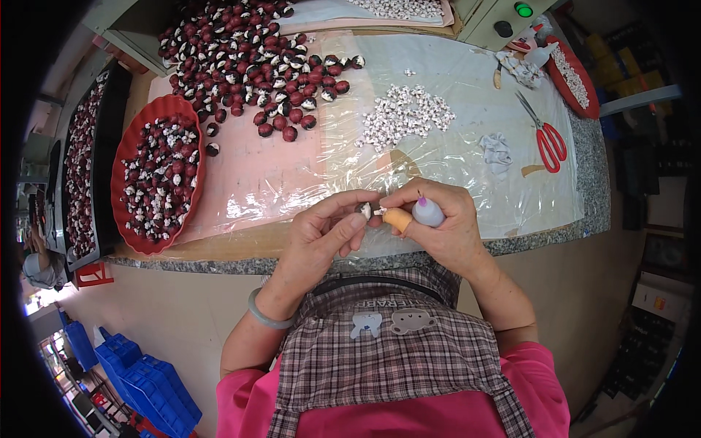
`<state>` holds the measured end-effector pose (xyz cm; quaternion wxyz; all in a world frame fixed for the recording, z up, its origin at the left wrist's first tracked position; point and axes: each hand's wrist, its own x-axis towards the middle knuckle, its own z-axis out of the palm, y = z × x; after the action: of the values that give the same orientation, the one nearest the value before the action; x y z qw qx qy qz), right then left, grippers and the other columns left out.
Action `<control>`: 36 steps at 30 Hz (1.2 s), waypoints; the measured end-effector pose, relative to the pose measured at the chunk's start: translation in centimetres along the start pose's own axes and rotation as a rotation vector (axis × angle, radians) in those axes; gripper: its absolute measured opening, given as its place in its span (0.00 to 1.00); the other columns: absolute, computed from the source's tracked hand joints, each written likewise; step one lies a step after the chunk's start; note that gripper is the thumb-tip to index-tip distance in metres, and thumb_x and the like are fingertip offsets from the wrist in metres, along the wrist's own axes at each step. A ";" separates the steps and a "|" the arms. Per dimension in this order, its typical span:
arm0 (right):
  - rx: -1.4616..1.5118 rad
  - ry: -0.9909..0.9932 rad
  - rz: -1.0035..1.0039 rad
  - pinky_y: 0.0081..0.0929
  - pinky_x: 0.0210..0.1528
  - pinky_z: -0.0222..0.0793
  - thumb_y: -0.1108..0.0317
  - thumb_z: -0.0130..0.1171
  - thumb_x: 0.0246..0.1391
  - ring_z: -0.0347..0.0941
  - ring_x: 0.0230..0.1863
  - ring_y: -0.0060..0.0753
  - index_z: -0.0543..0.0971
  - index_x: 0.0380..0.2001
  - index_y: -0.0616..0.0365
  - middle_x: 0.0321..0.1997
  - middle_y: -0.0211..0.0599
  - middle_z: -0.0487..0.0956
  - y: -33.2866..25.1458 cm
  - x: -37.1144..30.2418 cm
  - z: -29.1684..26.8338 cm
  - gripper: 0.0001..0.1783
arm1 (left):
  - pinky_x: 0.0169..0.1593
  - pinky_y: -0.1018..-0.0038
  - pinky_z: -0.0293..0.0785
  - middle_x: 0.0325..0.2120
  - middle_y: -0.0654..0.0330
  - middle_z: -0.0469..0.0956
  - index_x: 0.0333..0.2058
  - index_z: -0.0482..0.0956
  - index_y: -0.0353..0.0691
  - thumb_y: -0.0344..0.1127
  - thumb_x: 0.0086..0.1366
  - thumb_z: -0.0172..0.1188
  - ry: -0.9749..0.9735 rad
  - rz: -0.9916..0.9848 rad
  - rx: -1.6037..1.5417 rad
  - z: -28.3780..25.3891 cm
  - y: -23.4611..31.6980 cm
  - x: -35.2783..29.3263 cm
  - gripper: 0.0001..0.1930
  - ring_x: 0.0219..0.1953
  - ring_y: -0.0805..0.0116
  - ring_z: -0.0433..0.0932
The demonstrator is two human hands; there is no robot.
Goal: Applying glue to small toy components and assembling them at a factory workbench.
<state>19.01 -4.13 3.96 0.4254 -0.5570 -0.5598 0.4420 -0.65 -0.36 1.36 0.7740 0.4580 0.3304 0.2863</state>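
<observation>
Over the table's front edge, my left hand pinches a small dark red, black and white ball between thumb and fingers. My right hand meets it there, with a tiny white piece at its fingertips, close against the ball; whether they touch is hard to tell. Tucked in the same hand is a squeeze bottle with a purple tip pointing up. An orange finger cover wraps my right thumb. Beyond my hands lie a heap of similar balls and a spread of white pieces.
A scalloped red basin of balls and white pieces stands at the left, beside a long black tray. Red-handled scissors, a crumpled cloth and a red dish lie right. A metal housing bounds the back.
</observation>
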 end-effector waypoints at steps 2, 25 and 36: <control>-0.016 0.021 -0.065 0.24 0.35 0.73 0.74 0.67 0.45 0.79 0.32 0.30 0.79 0.31 0.62 0.32 0.38 0.82 0.3 -0.1 0.1 0.09 | 0.26 0.87 0.63 0.32 0.65 0.78 0.53 0.73 0.37 0.33 0.68 0.54 0.008 0.017 0.058 0.2 0.0 -0.1 0.16 0.25 0.84 0.67; 0.037 0.097 -0.141 0.22 0.33 0.70 0.77 0.66 0.46 0.76 0.30 0.26 0.80 0.40 0.59 0.30 0.35 0.79 0.7 -0.2 1.8 0.15 | 0.28 0.81 0.67 0.34 0.58 0.76 0.48 0.69 0.36 0.30 0.69 0.47 0.038 0.119 -0.076 0.4 -0.4 -0.2 0.11 0.29 0.75 0.73; 0.006 0.093 -0.106 0.21 0.33 0.69 0.74 0.66 0.47 0.75 0.30 0.24 0.81 0.37 0.57 0.30 0.33 0.79 1.8 -0.7 -0.1 0.11 | 0.26 0.78 0.69 0.31 0.60 0.73 0.38 0.75 0.38 0.26 0.58 0.59 0.505 0.454 1.043 -5.8 4.7 3.2 0.08 0.20 0.72 0.70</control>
<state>19.52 -4.83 2.24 0.4752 -0.5454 -0.5668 0.3942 -3.78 7.02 2.66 0.2662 0.7527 0.4941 0.3441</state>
